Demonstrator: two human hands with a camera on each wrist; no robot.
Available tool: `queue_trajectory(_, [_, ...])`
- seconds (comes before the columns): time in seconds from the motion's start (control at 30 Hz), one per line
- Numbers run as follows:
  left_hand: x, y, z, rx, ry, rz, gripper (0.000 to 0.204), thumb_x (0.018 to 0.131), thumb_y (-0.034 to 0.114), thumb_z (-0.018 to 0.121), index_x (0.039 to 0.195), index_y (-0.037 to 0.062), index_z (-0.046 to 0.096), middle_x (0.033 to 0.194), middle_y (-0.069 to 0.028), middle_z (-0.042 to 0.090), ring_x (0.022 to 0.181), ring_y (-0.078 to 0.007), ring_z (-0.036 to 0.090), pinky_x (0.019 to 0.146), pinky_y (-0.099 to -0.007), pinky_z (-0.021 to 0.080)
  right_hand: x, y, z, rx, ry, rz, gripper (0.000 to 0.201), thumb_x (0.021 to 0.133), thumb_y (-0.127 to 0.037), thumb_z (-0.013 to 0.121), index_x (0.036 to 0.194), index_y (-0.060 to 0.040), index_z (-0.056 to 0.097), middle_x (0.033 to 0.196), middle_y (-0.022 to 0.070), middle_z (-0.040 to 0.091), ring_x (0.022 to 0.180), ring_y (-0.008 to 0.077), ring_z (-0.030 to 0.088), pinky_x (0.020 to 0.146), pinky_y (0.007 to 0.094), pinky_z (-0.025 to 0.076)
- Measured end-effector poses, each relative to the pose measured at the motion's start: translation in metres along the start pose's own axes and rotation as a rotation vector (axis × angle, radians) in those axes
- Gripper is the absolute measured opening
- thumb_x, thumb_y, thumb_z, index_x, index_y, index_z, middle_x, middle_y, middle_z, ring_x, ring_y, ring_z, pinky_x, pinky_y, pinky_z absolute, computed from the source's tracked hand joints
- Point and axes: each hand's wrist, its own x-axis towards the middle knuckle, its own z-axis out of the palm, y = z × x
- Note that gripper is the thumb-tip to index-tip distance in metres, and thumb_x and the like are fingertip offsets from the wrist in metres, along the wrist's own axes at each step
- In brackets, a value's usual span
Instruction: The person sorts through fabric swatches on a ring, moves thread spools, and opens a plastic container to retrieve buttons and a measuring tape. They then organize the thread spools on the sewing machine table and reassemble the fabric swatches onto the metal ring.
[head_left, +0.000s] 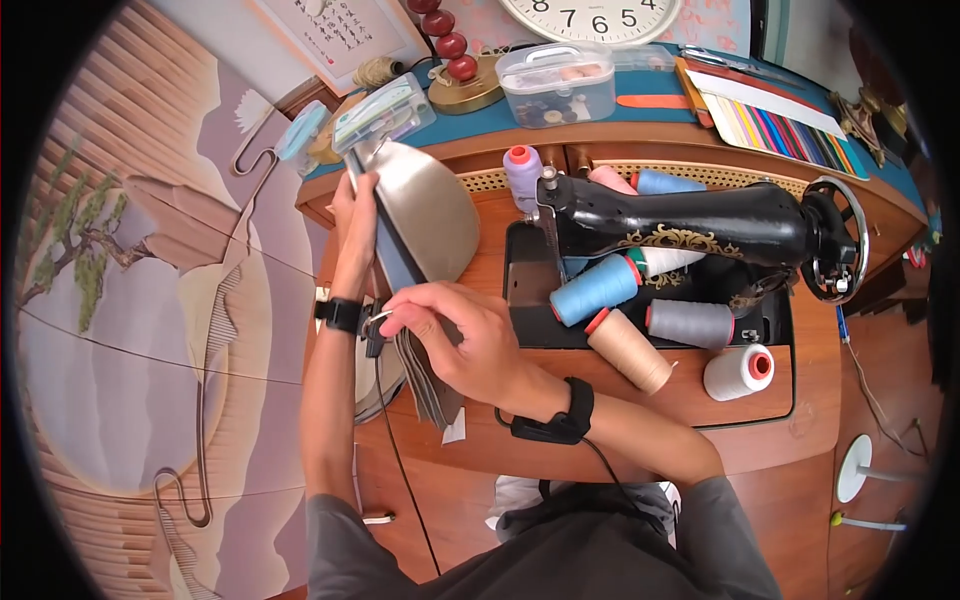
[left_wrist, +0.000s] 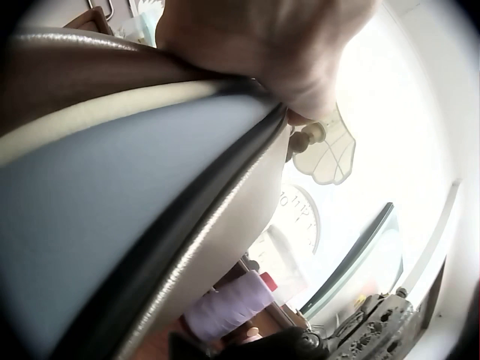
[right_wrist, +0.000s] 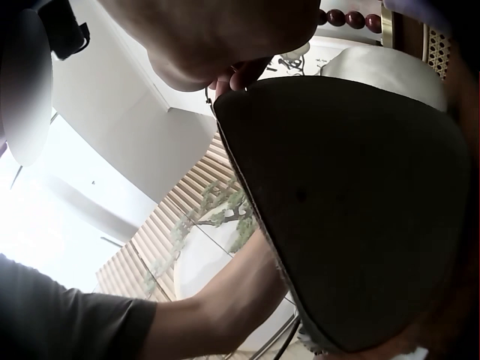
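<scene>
A layered bag-like item has a shiny beige-silver rounded panel [head_left: 430,210] and, in the left wrist view, a blue-grey panel [left_wrist: 142,172] with dark edging. My left hand [head_left: 355,215] grips its upper end; the left wrist view shows that hand [left_wrist: 262,45] at the corner where the layers meet. My right hand [head_left: 465,345] pinches the lower end beside a small metal piece [head_left: 378,318]. From the right wrist, its fingers [right_wrist: 244,75] are at the corner of a dark rounded panel [right_wrist: 352,210]. Exactly what the fingertips pinch is partly hidden.
A black sewing machine [head_left: 690,220] stands on the wooden table [head_left: 640,440], with blue [head_left: 595,290], tan [head_left: 630,350], grey [head_left: 690,323] and white [head_left: 738,372] spools around it. Clear boxes [head_left: 556,85] and a colour card [head_left: 775,120] lie on the back shelf. Cables hang from both wrists.
</scene>
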Motion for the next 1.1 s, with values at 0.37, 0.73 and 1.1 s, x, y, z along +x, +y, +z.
queue_trajectory(0.37, [0.039,-0.033,0.044,-0.226,0.005,-0.001,0.053,0.089,0.038,0.07,0.119,-0.0037,0.055,0.11,-0.0125,0.065,0.099,-0.0189,0.059,0.092,-0.0319,0.045,-0.003,0.009,0.002,-0.031,-0.06,-0.006,0.009,0.096,-0.003,0.059,0.1,0.0006,0.066,0.084,0.0086,0.075,0.077,0.0168,0.073,0.068,0.0265,0.055])
queue_trajectory(0.73, [0.018,-0.05,0.045,-0.061,0.087,0.173,0.083,0.079,0.038,0.084,0.134,-0.007,0.042,0.125,-0.0203,0.057,0.115,-0.0256,0.057,0.1,-0.0351,0.044,-0.005,0.009,0.007,-0.028,-0.039,-0.036,0.009,0.096,-0.002,0.06,0.1,-0.0005,0.067,0.081,0.0068,0.075,0.075,0.0155,0.072,0.068,0.0263,0.054])
queue_trajectory(1.1, [0.018,-0.035,0.057,-0.4,-0.291,-0.016,0.052,0.1,0.03,0.06,0.141,0.0016,0.046,0.12,-0.007,0.059,0.111,-0.0181,0.056,0.099,-0.0303,0.042,-0.006,0.004,0.005,-0.03,-0.072,-0.01,0.009,0.096,-0.003,0.06,0.1,0.0005,0.067,0.083,0.0082,0.074,0.074,0.0154,0.071,0.067,0.0261,0.054])
